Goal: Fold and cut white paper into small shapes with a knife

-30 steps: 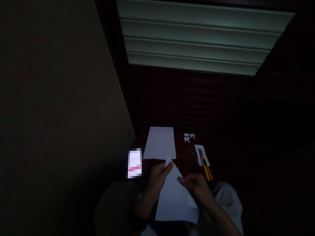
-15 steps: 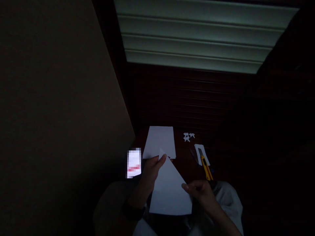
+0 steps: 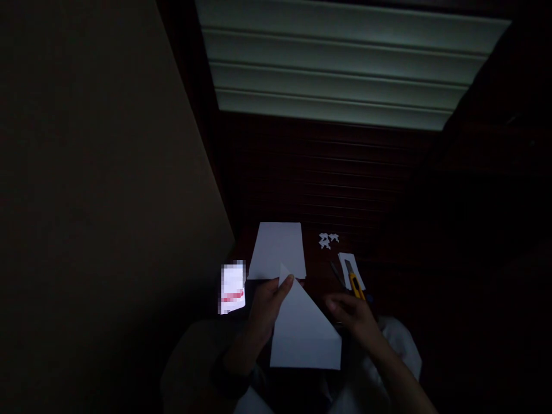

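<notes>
While one pointed white sheet [image 3: 304,328] slants above the lap, the left hand [image 3: 268,302] pinches it near the tip; the right hand [image 3: 351,316], half-curled and loose, hovers just beside its right edge. Beyond lie one paper pile [image 3: 278,247], three small paper shapes [image 3: 325,244], one yellow knife [image 3: 355,284] and one bright screen [image 3: 233,282].

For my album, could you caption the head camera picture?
In dim light, the left hand grips a pointed sheet; the right hand is beside it, near a yellow cutter.
</notes>
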Demonstrator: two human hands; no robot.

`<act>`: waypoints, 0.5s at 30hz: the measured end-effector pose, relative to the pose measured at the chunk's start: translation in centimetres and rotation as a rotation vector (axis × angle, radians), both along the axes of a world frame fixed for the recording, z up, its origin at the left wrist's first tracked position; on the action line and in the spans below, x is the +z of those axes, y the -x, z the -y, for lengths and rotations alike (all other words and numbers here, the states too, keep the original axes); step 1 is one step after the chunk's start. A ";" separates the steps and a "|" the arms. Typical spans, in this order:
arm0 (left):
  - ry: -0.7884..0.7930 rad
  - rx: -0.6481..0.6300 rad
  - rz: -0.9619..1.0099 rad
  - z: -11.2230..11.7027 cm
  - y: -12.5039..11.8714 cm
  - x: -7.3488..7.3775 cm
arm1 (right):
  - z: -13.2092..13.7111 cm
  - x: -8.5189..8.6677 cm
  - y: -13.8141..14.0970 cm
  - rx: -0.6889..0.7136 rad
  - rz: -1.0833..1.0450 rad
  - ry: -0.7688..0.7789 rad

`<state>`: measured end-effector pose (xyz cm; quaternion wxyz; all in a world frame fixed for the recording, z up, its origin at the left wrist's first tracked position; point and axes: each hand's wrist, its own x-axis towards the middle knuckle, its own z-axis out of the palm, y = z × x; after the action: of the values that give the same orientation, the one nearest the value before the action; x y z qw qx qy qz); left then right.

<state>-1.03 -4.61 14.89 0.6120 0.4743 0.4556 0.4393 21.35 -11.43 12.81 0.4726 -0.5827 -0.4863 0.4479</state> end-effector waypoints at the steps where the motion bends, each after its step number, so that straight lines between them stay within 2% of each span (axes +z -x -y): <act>1: 0.010 -0.023 0.026 0.3 -0.5 -0.1 | -0.4 0.2 0.8 0.053 -0.026 0.000; 3: 0.033 -0.046 0.077 0.7 -1.2 -0.3 | -1.1 0.3 2.3 0.114 -0.031 0.004; 7: 0.058 -0.012 0.119 1.0 -1.7 -0.6 | -1.4 0.2 3.8 0.123 -0.025 0.030; 15: 0.019 0.056 0.066 -0.7 0.4 -0.1 | 0.5 -0.7 2.3 0.149 -0.074 0.042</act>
<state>-1.45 -3.93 14.82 0.6185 0.4407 0.4527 0.4672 19.03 -11.93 12.15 0.4433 -0.5377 -0.5013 0.5129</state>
